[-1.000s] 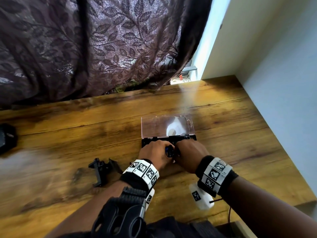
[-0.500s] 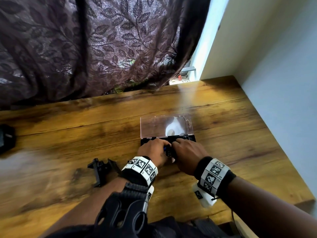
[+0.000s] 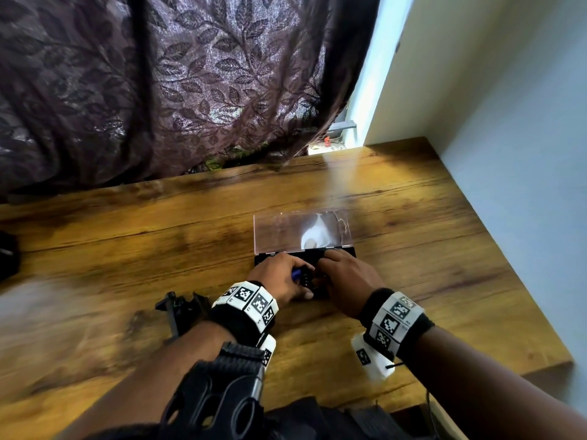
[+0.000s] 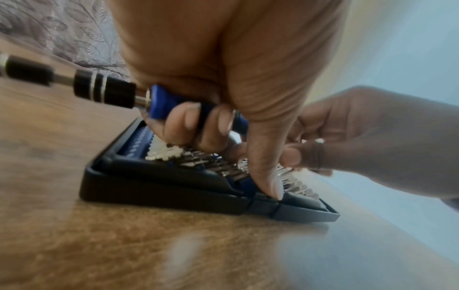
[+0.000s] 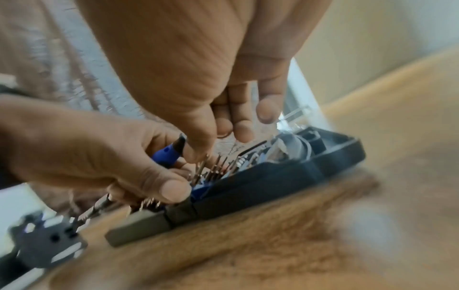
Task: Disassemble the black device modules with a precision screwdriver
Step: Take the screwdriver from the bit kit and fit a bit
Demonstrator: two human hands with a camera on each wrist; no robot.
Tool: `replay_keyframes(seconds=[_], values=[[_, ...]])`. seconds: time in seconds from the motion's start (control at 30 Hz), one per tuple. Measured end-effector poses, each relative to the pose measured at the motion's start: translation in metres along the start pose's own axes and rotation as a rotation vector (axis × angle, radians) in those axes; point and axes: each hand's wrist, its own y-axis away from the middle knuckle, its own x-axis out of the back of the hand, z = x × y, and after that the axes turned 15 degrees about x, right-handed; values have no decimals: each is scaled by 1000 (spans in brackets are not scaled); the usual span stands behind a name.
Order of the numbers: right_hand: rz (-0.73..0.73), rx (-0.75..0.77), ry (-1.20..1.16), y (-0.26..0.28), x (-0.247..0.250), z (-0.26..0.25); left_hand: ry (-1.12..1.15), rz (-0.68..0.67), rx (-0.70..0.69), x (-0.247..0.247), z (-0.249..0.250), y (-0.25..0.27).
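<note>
An open black bit case [image 3: 263,259] [image 4: 161,192] [image 5: 273,180] lies mid-table, its clear lid [image 3: 286,230] standing up behind it. My left hand [image 3: 279,277] [image 4: 211,121] grips the blue-handled precision screwdriver [image 3: 296,274] [image 4: 159,104] [image 5: 166,155], and its thumb presses on the case's front edge. My right hand [image 3: 346,277] [image 5: 216,137] reaches into the rows of metal bits [image 4: 223,166] [image 5: 211,168]; thumb and forefinger seem to pinch one, though blur hides the contact. A black device module [image 3: 178,309] [image 5: 47,241] lies left of my left wrist.
A dark leaf-pattern curtain [image 3: 158,90] hangs behind the wooden table [image 3: 127,233]. A pale wall [image 3: 508,154] borders the right side. Another black object [image 3: 8,255] sits at the far left edge. The table's front right corner [image 3: 559,366] is near my right forearm.
Both hands have shifted slightly forward over the case. The right hand has moved further onto the bit rows, and the blue handle now shows in the left hand.
</note>
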Motion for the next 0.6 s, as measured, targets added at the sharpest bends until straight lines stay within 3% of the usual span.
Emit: replay_keyframes(seconds=[0.07, 0.17, 0.37, 0.6], values=[[-10, 95, 86, 0, -3, -3, -4, 14, -9, -2, 0, -1], [33, 111, 107, 1, -9, -3, 14, 21, -25, -4, -1, -2], [108, -167, -192, 0, -17, 9, 32, 27, -31, -3, -2, 1], [235, -253, -287, 3, 0, 23, 62, 27, -68, -1, -3, 5]])
